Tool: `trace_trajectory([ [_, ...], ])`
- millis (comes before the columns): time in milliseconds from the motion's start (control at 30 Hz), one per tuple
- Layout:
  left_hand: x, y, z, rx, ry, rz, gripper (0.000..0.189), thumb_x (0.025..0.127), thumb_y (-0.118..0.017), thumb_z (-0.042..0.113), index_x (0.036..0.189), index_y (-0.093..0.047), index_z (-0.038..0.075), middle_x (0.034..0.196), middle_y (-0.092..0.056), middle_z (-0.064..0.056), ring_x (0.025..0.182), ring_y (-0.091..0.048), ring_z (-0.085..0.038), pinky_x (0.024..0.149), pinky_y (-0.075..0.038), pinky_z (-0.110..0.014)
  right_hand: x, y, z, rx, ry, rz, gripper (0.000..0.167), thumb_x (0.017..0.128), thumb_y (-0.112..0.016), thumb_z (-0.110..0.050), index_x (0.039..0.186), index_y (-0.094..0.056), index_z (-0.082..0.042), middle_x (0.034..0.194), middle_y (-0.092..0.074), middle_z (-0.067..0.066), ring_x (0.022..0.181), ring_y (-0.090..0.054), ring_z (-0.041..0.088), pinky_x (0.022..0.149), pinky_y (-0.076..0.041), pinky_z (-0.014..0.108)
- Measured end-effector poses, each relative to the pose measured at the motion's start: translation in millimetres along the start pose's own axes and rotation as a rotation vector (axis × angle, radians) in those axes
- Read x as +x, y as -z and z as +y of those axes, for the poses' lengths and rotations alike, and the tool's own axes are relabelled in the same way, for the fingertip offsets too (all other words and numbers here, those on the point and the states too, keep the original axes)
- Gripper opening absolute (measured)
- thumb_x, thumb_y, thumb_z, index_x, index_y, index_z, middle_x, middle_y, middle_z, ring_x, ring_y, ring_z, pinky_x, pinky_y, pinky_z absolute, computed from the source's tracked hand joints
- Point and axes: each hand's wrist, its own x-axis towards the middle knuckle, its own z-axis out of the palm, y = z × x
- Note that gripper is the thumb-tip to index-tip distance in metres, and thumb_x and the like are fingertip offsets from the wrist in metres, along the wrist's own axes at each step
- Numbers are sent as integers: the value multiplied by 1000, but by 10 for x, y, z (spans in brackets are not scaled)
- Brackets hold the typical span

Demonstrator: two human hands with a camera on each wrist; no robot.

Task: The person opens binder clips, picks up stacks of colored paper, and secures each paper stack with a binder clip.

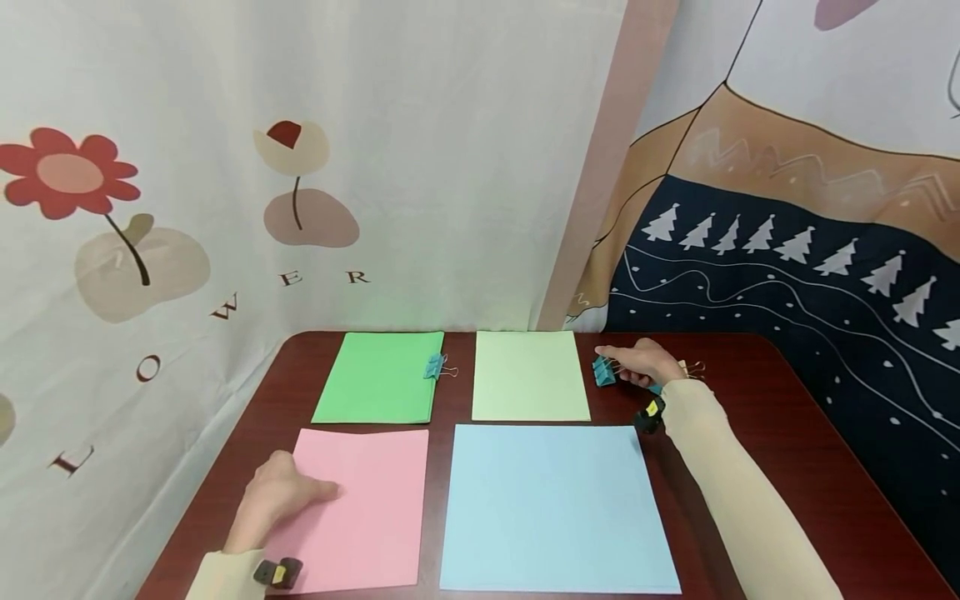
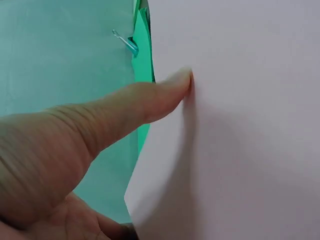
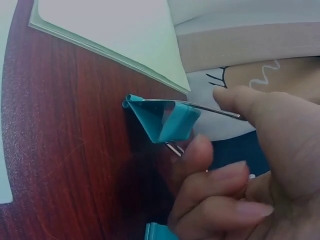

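Note:
At the near left of the table, my left hand [image 1: 281,496] holds the left edge of the pink paper [image 1: 367,517]. In the left wrist view its thumb [image 2: 145,102] lies over the sheet, while the other fingers are mostly hidden below the edge. On the far right, my right hand [image 1: 645,360] pinches a teal binder clip [image 1: 604,372] by its metal handles. The right wrist view shows the clip's jaws together, with nothing in them. Part of another teal clip [image 3: 159,232] lies under this hand.
Behind the pink paper lies a green paper stack [image 1: 378,379] with a teal binder clip [image 1: 434,367] on its right edge. Pale green paper [image 1: 528,377] is at the back middle, and blue paper [image 1: 558,508] in front of it. A printed curtain [image 1: 450,167] stands behind the table.

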Motion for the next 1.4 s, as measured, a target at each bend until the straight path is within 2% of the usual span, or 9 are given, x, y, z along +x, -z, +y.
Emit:
trace_trajectory([
  [133,-20,11,-6,-43,8,-8,90,72,-87,46,117,-49,-21,105,-60,-35,91,-61,-40,81,-53,-55,-9,-9,22,7,-4,-10,60,90,-62,-68,72,-58,-11,59,-59,-2,51,-45,9,51,-37,22],
  [300,-41,16,-27,-99,37,-19,84,73,-87,42,117,-48,-18,102,-60,-31,90,-62,-39,76,-54,-51,-15,-16,29,43,-1,-15,57,92,-65,-63,67,-59,-12,58,-56,-3,48,-41,7,50,-34,21],
  [433,-26,5,-52,-138,58,-25,84,72,-88,41,116,-47,-17,101,-60,-30,90,-62,-38,75,-54,-48,-27,-12,24,27,-9,-35,60,92,-62,-67,68,-58,-12,58,-54,-3,49,-39,7,50,-32,22],
  [533,-6,-9,-79,-184,63,-35,88,71,-89,39,120,-45,-20,105,-60,-32,92,-63,-39,77,-55,-51,-16,-22,36,-19,-23,-44,64,90,-57,-73,69,-55,-13,59,-53,-3,52,-41,9,51,-32,22],
  [667,13,-25,-85,-224,64,-38,93,71,-89,36,127,-44,-22,114,-59,-37,96,-65,-41,80,-56,-55,2,-50,59,-50,-51,-28,66,88,-53,-79,64,-50,-17,60,-52,-3,54,-43,9,50,-32,22],
  [867,33,-65,-94,-257,64,-23,84,72,-89,32,126,-51,-19,109,-64,-34,88,-67,-36,73,-57,-49,46,-97,109,-72,-42,43,71,87,-51,-82,70,-54,-13,64,-52,0,56,-45,14,51,-36,26],
  [967,34,-81,-97,-265,35,-4,83,75,-87,31,134,-51,-15,114,-65,-35,88,-68,-34,72,-58,-48,55,-108,138,-94,-14,70,74,87,-48,-83,71,-53,-11,64,-49,2,55,-45,16,51,-36,28],
  [1200,35,-108,-111,-242,-97,62,75,85,-81,29,143,-51,-7,129,-63,-32,98,-67,-31,76,-56,-42,35,-117,193,-97,58,97,74,89,-44,-84,56,-42,-17,51,-40,-2,47,-39,17,47,-32,30],
  [1400,29,-134,-128,-251,-146,77,76,89,-78,28,149,-45,-4,139,-58,-32,109,-64,-34,84,-54,-41,7,-119,206,-80,99,110,75,91,-45,-82,53,-44,-17,50,-42,-1,48,-40,18,47,-33,31],
])
